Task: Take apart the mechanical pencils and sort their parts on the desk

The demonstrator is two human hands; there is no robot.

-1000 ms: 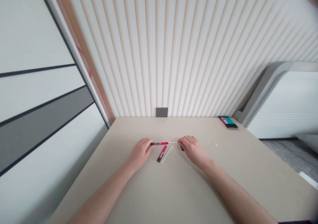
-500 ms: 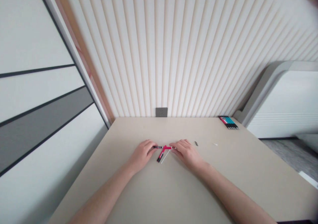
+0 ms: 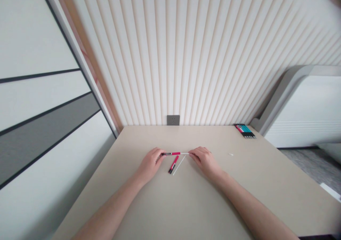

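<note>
Red-and-black pen barrel (image 3: 170,153) lies level btwn your hands, thin white rod (image 3: 185,153) running from its R end. L hand (image 3: 150,164) is closed on barrel's black end; R hand (image 3: 205,160) is closed on rod's far tip. Second red-black pen piece (image 3: 173,164) and loose white rod (image 3: 179,165) lie side by side just below, on beige tbl (image 3: 133,197), untouched. Pen bundle (image 3: 245,131) sits at far R corner, tiny white bit (image 3: 230,154) nearer you; wall socket (image 3: 173,120) is just above back edge.

A beige table (image 3: 181,204) holds markers (image 3: 173,164), a white rod (image 3: 179,164).
</note>
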